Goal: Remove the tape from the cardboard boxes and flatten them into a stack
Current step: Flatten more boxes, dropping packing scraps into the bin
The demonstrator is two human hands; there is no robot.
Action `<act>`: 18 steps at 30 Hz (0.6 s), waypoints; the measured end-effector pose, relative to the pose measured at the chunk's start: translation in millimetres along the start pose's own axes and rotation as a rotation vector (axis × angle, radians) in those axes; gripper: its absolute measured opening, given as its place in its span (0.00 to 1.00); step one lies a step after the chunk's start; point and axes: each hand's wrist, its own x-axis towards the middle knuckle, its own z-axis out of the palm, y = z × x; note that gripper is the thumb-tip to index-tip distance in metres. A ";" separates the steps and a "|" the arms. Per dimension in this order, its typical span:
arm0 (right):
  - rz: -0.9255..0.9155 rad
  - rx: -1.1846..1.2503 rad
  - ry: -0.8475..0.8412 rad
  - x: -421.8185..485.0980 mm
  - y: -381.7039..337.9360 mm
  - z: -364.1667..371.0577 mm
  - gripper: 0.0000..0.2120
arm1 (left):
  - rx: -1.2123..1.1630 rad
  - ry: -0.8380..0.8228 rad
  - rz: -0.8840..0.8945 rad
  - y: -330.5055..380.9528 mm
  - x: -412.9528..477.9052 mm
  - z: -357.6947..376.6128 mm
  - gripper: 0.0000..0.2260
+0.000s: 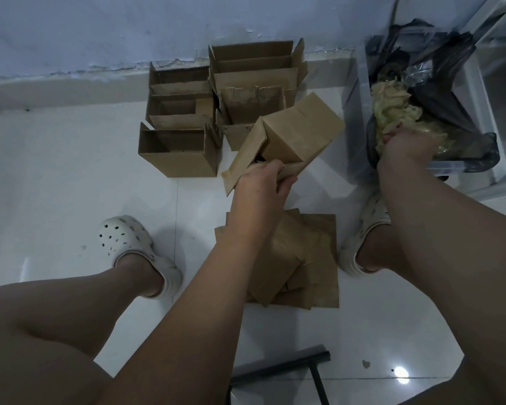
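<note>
White glossy tile floor (70, 171), pale blue wall (129, 30) with chipped paint along the top of the frame.

Head view:
- Left hand (260, 185) at frame centre, fingers and thumb clamped on the lower flap edge of a held box (292, 135). Box was off the floor, tilted, open end toward lower left, closed faces toward upper right.
- Right hand (406, 147) at right of centre, fingers curled into a tape wad (392, 112), yellowish and crumpled. Fingertips were buried in it, so the grip reads as closed on the wad.
- Wad sat inside a black bag (450, 68) lining a clear bin (354, 92) at upper right. White rack frame (485, 83) stood just beside the bin.
- Open boxes (181, 112) clustered against the wall at upper centre, flaps up, packed side by side and touching. Taller box (254, 77) at the back right of the cluster; front box (178, 153) nearest the camera at its left.
- Flattened stack (298, 258) lay on the floor below the held box, between the feet, partly hidden by the left forearm. Sheets were skewed, not squared up.
- Left clog (135, 247) white, lower left of the stack; right clog (368, 229) just beside the stack's right edge.
- Black metal bars (304, 363) at bottom centre; tape scrap (366, 363) on the tile near them.
</note>
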 end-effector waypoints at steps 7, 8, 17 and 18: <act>0.156 0.241 0.066 4.1 1.5 2.9 0.12 | -0.021 -0.029 0.024 0.9 -1.1 4.2 0.09; 0.168 0.155 0.012 -0.6 3.4 2.8 0.10 | -0.021 -0.015 0.024 1.1 -1.2 4.4 0.09; -0.331 -0.329 -0.133 -27.3 10.5 17.6 0.11 | -0.066 -0.027 0.019 4.5 0.5 0.8 0.09; -0.338 -0.302 -0.191 -33.9 7.3 21.2 0.12 | -0.121 -0.036 -0.023 5.5 0.4 0.8 0.08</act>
